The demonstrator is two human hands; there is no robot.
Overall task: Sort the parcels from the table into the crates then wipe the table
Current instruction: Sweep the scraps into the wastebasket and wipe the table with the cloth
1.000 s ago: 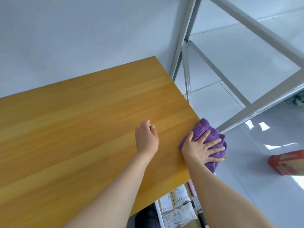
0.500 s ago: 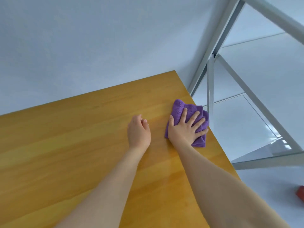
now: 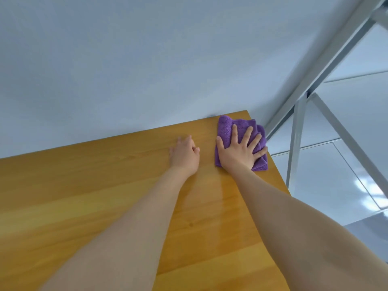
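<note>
A folded purple cloth (image 3: pixel 231 128) lies on the wooden table (image 3: pixel 105 185) at its far right corner, close to the wall. My right hand (image 3: pixel 239 150) presses flat on the cloth with fingers spread. My left hand (image 3: pixel 184 153) rests on the bare tabletop just left of the cloth, fingers loosely bent, holding nothing. No parcels or crates are in view.
A pale wall (image 3: pixel 147 59) runs along the table's far edge. Grey metal frame bars (image 3: pixel 296 143) stand right of the table over a glossy white tiled floor (image 3: pixel 346 164). The table's right edge runs just beside the cloth.
My right hand has slid the cloth from the table's near right edge up along it to the far corner. My left hand moved forward with it on the tabletop.
</note>
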